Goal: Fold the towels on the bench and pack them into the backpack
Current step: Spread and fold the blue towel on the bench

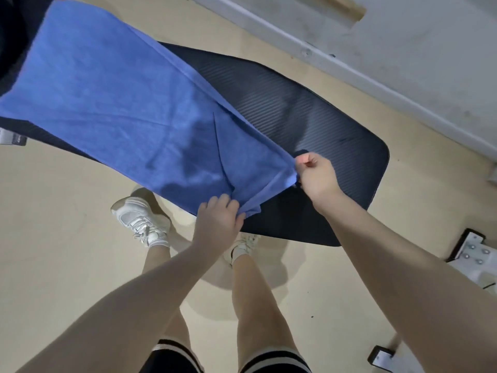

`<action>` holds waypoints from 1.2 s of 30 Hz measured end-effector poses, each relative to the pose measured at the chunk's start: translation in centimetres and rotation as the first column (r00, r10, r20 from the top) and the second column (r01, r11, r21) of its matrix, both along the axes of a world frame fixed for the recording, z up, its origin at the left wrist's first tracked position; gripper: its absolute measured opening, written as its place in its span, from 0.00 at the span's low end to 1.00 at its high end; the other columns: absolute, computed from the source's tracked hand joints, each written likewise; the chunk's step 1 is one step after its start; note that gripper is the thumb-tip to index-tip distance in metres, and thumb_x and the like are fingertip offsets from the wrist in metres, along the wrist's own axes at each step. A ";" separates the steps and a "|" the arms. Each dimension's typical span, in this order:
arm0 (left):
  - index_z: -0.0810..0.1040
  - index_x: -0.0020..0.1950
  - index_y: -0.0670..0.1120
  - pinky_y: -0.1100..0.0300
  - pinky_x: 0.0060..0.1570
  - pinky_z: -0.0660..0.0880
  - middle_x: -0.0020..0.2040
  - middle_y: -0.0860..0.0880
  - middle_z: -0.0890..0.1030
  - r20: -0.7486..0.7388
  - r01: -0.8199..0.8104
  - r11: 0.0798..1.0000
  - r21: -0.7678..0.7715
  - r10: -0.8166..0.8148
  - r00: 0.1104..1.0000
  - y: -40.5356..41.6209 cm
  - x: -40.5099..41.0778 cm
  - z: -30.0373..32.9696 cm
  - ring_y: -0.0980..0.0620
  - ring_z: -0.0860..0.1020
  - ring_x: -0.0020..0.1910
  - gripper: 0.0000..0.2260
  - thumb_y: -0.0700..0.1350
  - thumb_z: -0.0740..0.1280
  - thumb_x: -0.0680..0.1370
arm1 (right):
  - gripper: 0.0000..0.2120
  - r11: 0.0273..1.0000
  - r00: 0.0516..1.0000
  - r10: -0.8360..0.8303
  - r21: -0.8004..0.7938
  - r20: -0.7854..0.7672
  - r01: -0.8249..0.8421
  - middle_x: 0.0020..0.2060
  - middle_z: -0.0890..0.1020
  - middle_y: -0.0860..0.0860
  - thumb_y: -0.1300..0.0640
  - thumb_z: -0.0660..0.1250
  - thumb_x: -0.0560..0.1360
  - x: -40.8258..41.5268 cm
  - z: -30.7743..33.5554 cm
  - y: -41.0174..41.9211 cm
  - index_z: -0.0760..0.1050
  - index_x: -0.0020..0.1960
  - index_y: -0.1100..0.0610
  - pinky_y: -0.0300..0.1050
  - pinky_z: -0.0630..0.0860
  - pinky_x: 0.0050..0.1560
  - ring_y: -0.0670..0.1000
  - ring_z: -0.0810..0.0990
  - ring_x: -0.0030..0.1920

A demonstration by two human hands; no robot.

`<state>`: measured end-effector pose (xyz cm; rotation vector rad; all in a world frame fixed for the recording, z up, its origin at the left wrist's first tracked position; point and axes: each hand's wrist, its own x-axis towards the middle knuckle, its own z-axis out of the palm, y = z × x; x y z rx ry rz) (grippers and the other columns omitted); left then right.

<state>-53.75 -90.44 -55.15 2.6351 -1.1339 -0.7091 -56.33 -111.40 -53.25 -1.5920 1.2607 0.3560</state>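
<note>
A long blue towel [113,103] is stretched lengthwise over the dark padded bench [309,109], running from the upper left down to my hands. My left hand [217,219] grips the towel's near corner at the bench's front edge. My right hand [316,175] pinches the other near corner, a little farther along the same short edge. That end of the towel is lifted slightly off the pad. The towel has a crease near its near end. No backpack is in view.
My legs and white sneakers [139,222] stand on the beige floor just in front of the bench. A white wall with a baseboard [376,84] runs behind it. Metal bench feet [468,254] sit at the right, and a bracket [13,137] at the left.
</note>
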 end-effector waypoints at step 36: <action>0.76 0.53 0.46 0.56 0.51 0.67 0.55 0.47 0.76 -0.395 0.383 0.807 0.450 -0.205 0.895 -7.4 -0.2 3.1 0.45 0.74 0.56 0.10 0.47 0.60 0.77 | 0.18 0.918 0.942 0.318 -0.213 -0.106 -0.334 0.31 0.76 0.57 0.73 0.52 0.67 -0.8 0.2 -11.8 0.73 0.31 0.54 0.38 0.69 0.35 0.55 0.75 0.35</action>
